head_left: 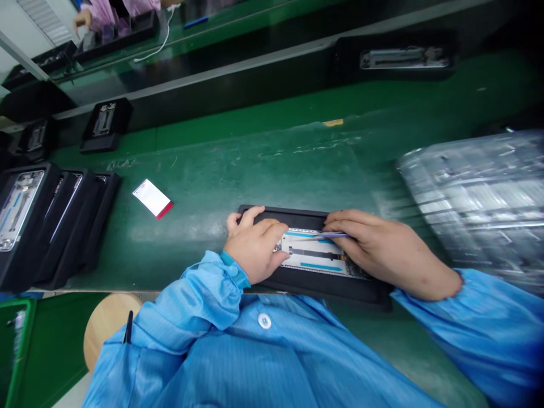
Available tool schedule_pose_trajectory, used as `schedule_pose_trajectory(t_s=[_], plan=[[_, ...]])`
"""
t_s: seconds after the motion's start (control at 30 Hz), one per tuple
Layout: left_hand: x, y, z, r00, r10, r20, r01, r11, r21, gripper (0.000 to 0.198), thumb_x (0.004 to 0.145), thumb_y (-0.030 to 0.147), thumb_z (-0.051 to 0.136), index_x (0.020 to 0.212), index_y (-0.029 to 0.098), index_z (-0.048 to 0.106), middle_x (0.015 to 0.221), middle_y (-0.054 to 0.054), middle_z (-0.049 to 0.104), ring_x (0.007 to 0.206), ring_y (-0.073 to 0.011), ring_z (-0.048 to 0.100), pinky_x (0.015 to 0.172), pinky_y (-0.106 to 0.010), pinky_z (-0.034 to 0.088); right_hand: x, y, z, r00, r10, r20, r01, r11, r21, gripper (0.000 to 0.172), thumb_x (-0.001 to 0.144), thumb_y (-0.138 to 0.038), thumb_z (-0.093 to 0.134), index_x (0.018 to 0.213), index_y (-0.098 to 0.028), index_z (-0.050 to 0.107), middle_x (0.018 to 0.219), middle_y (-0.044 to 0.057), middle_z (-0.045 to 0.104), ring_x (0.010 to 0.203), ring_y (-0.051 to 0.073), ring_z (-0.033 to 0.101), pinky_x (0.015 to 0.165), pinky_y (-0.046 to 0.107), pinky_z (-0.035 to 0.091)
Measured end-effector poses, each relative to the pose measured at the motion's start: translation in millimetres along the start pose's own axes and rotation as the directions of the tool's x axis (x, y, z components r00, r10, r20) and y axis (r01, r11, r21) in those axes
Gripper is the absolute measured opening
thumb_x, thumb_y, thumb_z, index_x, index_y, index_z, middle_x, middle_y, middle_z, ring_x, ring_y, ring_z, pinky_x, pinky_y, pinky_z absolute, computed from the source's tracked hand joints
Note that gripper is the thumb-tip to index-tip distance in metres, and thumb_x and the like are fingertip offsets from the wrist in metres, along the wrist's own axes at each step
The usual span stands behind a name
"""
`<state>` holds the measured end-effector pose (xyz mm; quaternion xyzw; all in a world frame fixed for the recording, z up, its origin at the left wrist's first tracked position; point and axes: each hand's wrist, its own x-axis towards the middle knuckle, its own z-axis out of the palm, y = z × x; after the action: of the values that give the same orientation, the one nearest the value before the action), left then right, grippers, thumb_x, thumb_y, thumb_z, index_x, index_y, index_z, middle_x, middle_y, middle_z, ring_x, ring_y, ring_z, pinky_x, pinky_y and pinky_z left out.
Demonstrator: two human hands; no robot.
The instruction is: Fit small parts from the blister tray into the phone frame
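A black foam tray (314, 288) lies at the table's near edge, with a phone frame (312, 246) set in it. White surfaces, blue strips and a dark flat cable show on the frame. My left hand (257, 249) lies over the tray's left end, some fingers hooked at its far edge, thumb and forefinger closed in at the frame's end. Whether a small part sits between those two cannot be made out. In my right hand (382, 249) is a thin purplish tool, apparently tweezers (334, 234), its tip pointing left over the frame's upper blue strip.
Several black trays with frames (21, 209) lean together at left. A white card with a red end (151, 197) lies nearby. Clear plastic trays (480, 198) are stacked at right. More black trays (104, 122) rest on the far side. A person in pink works across the bench.
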<state>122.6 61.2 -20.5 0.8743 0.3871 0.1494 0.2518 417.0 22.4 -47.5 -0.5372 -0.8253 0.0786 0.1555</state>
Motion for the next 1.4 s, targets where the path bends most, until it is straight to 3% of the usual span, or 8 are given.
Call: schedule_pose_trajectory(t_s=[0.33,0.63,0.9,1.0,1.07,1.17,1.23,1.4], plan=[[2.0,3.2,-7.0,0.995,-0.046,0.085,0.041,0.997,0.058,0.042,0.094,0.037,0.078,0.134,0.027,0.067,0.147,-0.006,0.072,0.158,-0.0403,0.035,0.117,-0.068,0.028,0.7,-1.8,4.1,0.986,-0.08,-0.143,0.071,0.995,-0.069,0.024,0.108,-0.03,0.054,0.105,-0.019,0.075,0.117,0.007,0.08,0.099,0.021,0.077,0.082,0.033,0.06],[2.2,3.3,-6.6,0.994,-0.057,0.095,0.05,0.996,0.073,0.042,0.094,0.039,0.076,0.134,0.028,0.067,0.148,-0.007,0.072,0.159,-0.0403,0.035,0.116,-0.068,0.029,-18.7,-4.4,0.1,0.983,-0.161,-0.089,0.135,0.959,-0.249,0.032,0.105,-0.024,0.051,0.117,-0.023,0.081,0.128,0.009,0.078,0.104,0.026,0.076,0.082,0.038,0.061],[2.3,3.2,-5.7,0.996,-0.045,0.071,0.04,0.996,0.074,0.04,0.093,0.037,0.075,0.131,0.028,0.068,0.145,-0.006,0.074,0.157,-0.041,0.037,0.114,-0.068,0.03,-18.3,-39.7,-3.7,0.989,-0.122,-0.085,0.082,0.924,-0.373,0.031,0.1,-0.016,0.055,0.121,-0.012,0.078,0.129,0.014,0.078,0.097,0.029,0.076,0.076,0.042,0.06],[2.1,3.5,-5.2,0.997,-0.048,0.063,0.043,0.996,0.077,0.039,0.093,0.037,0.074,0.131,0.028,0.068,0.144,-0.006,0.074,0.157,-0.0407,0.037,0.114,-0.068,0.03,-15.6,-35.8,-21.3,0.994,-0.065,-0.086,0.048,0.982,-0.182,0.031,0.1,-0.022,0.056,0.123,-0.015,0.076,0.132,0.014,0.076,0.1,0.03,0.077,0.079,0.043,0.062],[1.9,3.4,-4.9,0.997,-0.045,0.063,0.041,0.996,0.076,0.04,0.093,0.037,0.073,0.131,0.028,0.068,0.144,-0.005,0.074,0.157,-0.0401,0.037,0.114,-0.068,0.03,-15.2,-26.9,-38.4,0.98,0.069,-0.188,-0.054,0.995,0.087,0.026,0.101,-0.029,0.061,0.12,-0.022,0.078,0.132,0.011,0.076,0.106,0.029,0.077,0.089,0.043,0.063],[1.6,3.1,-4.7,0.997,-0.051,0.057,0.047,0.996,0.08,0.041,0.091,0.037,0.074,0.13,0.028,0.068,0.143,-0.005,0.075,0.156,-0.0399,0.038,0.114,-0.068,0.029,-14.9,-18.9,-54.5,0.871,0.337,-0.356,-0.192,0.903,0.385,0.021,0.102,-0.038,0.065,0.109,-0.027,0.081,0.123,0.009,0.076,0.111,0.028,0.074,0.1,0.046,0.06],[1.4,2.8,-4.5,0.997,-0.059,0.045,0.055,0.995,0.083,0.041,0.09,0.038,0.074,0.13,0.028,0.068,0.142,-0.004,0.075,0.156,-0.04,0.038,0.113,-0.068,0.029,-14.5,-19.7,-50.8,0.856,0.395,-0.334,-0.23,0.869,0.438,0.027,0.103,-0.043,0.062,0.107,-0.025,0.082,0.112,0.01,0.077,0.102,0.026,0.075,0.095,0.044,0.061],[1.2,3.0,-3.6,0.998,-0.059,0.038,0.056,0.994,0.089,0.039,0.091,0.039,0.073,0.128,0.029,0.068,0.141,-0.004,0.076,0.155,-0.0392,0.04,0.113,-0.068,0.028,-16.2,-23.5,-15.2,0.902,0.371,-0.223,-0.282,0.895,0.347,0.043,0.103,-0.049,0.06,0.073,-0.022,0.075,0.095,0.006,0.082,0.073,0.02,0.076,0.067,0.033,0.058]])
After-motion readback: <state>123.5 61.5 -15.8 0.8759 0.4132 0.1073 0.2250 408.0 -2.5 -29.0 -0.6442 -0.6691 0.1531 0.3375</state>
